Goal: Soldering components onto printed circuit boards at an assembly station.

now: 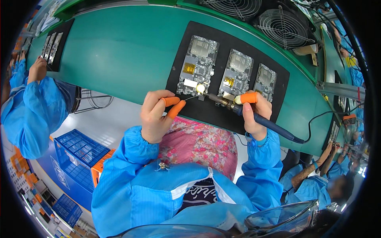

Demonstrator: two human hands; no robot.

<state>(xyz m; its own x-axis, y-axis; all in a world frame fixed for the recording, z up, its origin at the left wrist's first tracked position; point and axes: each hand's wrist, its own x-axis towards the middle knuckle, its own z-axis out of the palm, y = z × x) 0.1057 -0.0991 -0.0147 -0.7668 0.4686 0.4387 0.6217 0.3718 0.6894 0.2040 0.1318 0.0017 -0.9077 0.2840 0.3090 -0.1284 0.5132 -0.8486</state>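
My left hand [154, 115], with orange finger cots on two fingers, pinches a thin solder wire [192, 97]. The wire reaches toward the lower edge of the leftmost circuit board [204, 49]. My right hand [258, 115] grips a soldering iron [274, 127] with a dark blue handle, its tip at the same lower edge. A bright round part [201, 88] sits on the board right by the tip. To the right lie a second circuit board [239, 63] and a third circuit board [266, 75], the latter partly behind my right hand's fingers.
The boards rest on a black mat [180, 53] over a green bench [127, 43]. Round fan grilles [283, 27] stand along the far edge. The iron's cord [313, 123] runs off right. Co-workers [37, 105] sit on both sides. Blue crates [81, 146] stand at lower left.
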